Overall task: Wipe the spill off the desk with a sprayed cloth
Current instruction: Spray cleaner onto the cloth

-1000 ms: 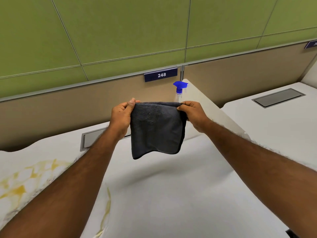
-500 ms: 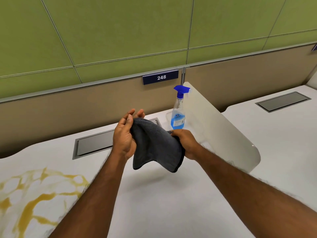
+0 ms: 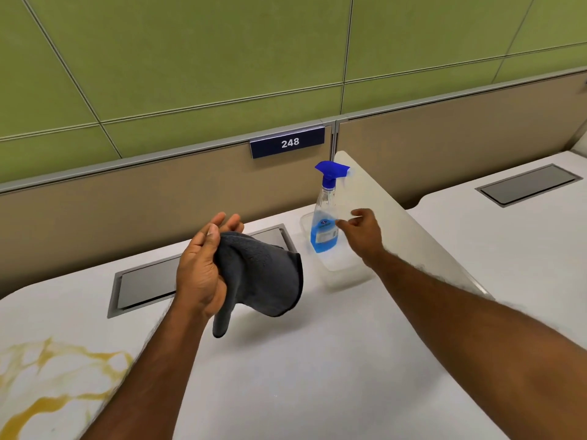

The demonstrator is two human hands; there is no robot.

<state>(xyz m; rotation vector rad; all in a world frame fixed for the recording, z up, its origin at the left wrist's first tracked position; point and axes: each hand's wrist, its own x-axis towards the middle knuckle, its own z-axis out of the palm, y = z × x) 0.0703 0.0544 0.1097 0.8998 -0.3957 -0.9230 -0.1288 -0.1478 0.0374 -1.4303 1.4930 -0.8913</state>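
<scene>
Spreading across the near left corner of the white bench [image 3: 317, 376], a yellow spill [image 3: 47, 385] lies in branching streaks, well apart from both hands. Past it, the left hand [image 3: 203, 265] is raised above the bench with its palm turned inward; a dark grey cloth [image 3: 263, 274] is draped over it, pinned between the thumb and palm, while the fingers [image 3: 222, 222] stand straight and loose above the fabric. One corner of the cloth hangs down below the hand, clear of the bench surface.

Farther back and to the right, the right hand [image 3: 362, 233] is stretched out with fingers parted and curled, empty, its fingertips just beside the spray bottle [image 3: 325, 223], and whether they touch it cannot be told. The bottle stands upright, clear with blue liquid in its lower part and a blue trigger head [image 3: 332, 169], inside a shallow clear plastic tray [image 3: 343, 268].

A grey recessed panel [image 3: 146, 284] sits in the bench behind the left hand. A pale side divider [image 3: 413, 223] rises to the right of the bottle. Beyond, a tan partition carries a dark number plate [image 3: 287, 142] reading 248, under green wall panels [image 3: 190, 58].
</scene>
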